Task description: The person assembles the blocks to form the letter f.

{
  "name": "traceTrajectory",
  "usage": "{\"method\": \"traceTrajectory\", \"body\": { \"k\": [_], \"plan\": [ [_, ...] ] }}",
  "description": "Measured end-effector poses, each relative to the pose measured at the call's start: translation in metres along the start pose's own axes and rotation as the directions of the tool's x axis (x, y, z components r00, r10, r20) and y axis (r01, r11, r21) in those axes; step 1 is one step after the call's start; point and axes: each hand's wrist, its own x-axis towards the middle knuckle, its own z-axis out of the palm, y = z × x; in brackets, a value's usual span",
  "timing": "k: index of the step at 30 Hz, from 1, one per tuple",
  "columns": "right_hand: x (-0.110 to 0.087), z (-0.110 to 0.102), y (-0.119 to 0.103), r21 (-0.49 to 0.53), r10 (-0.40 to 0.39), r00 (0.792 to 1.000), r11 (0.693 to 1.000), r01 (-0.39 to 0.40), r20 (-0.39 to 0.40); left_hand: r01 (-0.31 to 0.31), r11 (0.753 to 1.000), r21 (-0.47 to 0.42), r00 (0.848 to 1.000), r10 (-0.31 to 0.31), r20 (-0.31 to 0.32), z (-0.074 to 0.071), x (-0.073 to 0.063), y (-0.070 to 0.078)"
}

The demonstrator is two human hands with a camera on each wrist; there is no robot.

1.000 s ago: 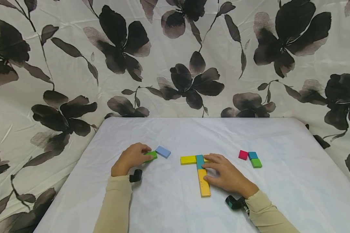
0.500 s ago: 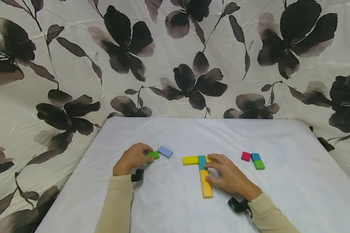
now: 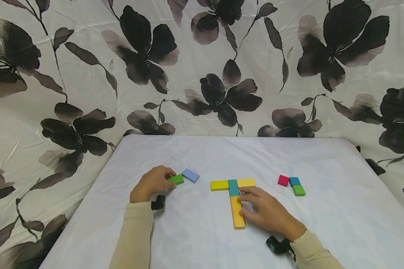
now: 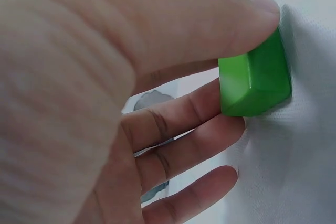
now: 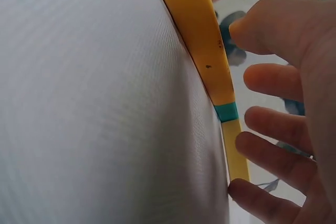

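Between thumb and fingers, my left hand (image 3: 152, 183) pinches a green rectangular block (image 3: 177, 179) lying on the white cloth; the left wrist view shows the thumb across its face (image 4: 236, 82). A light blue block (image 3: 190, 175) touches or nearly touches its far right corner. In the middle, two yellow blocks (image 3: 219, 185) flank a teal block (image 3: 233, 187), and an orange-yellow block (image 3: 237, 218) extends from it toward me, forming a T. My right hand (image 3: 271, 211) is at the T's right side, fingers apart and loosely bent, fingertips close to the orange-yellow block, gripping nothing.
To the right lie a red block (image 3: 283, 181), a blue block (image 3: 294, 181) and a second green block (image 3: 298, 190), grouped closely. The white-covered table (image 3: 202, 153) ends at a flower-patterned curtain (image 3: 185, 67) behind.
My right hand has drawn back toward me and slightly right, uncovering the right yellow block of the T. The left hand stays on the green block. The head view shifted slightly earlier.
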Motion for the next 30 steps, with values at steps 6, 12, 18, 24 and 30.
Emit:
{"method": "traceTrajectory", "body": {
  "k": [6, 12, 18, 24, 30],
  "plan": [
    [-0.0024, -0.0001, 0.0022, 0.036, 0.003, 1.000, 0.999, -0.004, 0.026, 0.003, 1.000, -0.001, 1.000, -0.003, -0.010, -0.0001, 0.0013, 0.0014],
    [-0.0029, -0.0005, 0.0047, 0.044, -0.023, 0.999, 0.999, 0.022, 0.024, -0.018, 0.999, -0.030, 1.000, 0.017, -0.004, -0.0025, 0.0005, 0.0026],
    [-0.0027, -0.0017, 0.0041, 0.061, -0.026, 0.999, 0.998, 0.023, 0.044, -0.051, 0.993, -0.105, 0.999, 0.052, 0.007, -0.0024, 0.0009, 0.0031],
    [-0.0026, -0.0016, 0.0028, 0.050, -0.023, 0.998, 0.999, 0.020, 0.064, -0.099, 0.981, -0.167, 0.995, 0.100, -0.006, 0.0004, 0.0014, 0.0055],
    [-0.0031, 0.0002, 0.0043, 0.041, -0.029, 0.997, 0.999, 0.026, 0.071, -0.114, 0.978, -0.177, 0.993, 0.109, -0.035, 0.0032, 0.0022, 0.0096]
  ]
}}
